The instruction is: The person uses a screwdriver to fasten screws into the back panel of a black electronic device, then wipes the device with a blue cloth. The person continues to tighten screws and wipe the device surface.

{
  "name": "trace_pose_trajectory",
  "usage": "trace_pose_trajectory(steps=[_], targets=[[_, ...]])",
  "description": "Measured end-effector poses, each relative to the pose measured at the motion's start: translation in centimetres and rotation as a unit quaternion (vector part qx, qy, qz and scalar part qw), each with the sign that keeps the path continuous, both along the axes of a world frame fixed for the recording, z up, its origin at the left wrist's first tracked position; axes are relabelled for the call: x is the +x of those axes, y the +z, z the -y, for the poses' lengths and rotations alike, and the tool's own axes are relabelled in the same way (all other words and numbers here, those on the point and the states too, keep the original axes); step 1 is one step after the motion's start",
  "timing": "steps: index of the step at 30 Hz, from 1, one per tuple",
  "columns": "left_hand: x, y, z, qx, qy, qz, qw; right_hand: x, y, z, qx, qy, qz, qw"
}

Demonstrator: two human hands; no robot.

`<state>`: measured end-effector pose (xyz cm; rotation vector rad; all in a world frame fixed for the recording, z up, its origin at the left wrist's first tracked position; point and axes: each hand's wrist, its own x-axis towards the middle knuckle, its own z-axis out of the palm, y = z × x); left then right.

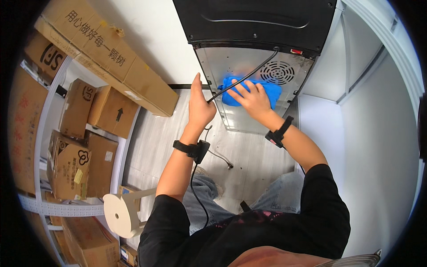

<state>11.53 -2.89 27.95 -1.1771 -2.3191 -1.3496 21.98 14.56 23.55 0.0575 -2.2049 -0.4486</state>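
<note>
Right hand (pixel 255 100), fingers spread, rests on blue cloth (pixel 273 92) within edges of metal panel (pixel 213 62); left hand (pixel 201 109) holds power cord (pixel 262 64), grip partly hidden.

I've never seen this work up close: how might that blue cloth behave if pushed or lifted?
The cloth would probably sag when lifted, as its edges look soft and uneven. Pushed, it may slide rather than roll, lying flattened under the right hand against a smooth-looking metal panel.

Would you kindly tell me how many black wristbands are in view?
2: one black wristband on the wrist below the left hand, and another black wristband on the wrist below the right hand.
</note>
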Motion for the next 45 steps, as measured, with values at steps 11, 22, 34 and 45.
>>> trace_pose_trajectory(steps=[11, 22, 34, 45], targets=[[-3.1, -2.3, -2.2, 0.108, -0.063, 0.028, 0.992, 2.9, 7.2, -2.7, -0.005, -0.071, -0.134, 0.988], [-4.5, -2.3, -0.9, 0.124, -0.125, 0.111, 0.978, -5.0, 2.1, 2.1, 0.001, -0.038, -0.103, 0.994], [-4.6, -2.0, -0.8, 0.098, -0.141, 0.111, 0.979, -4.7, -11.5, 1.7, -0.021, -0.003, 0.075, 0.997], [-4.0, -1.7, -1.1, 0.058, -0.119, 0.049, 0.990, -2.2, -6.0, 0.8, -0.022, -0.016, 0.031, 0.999]])
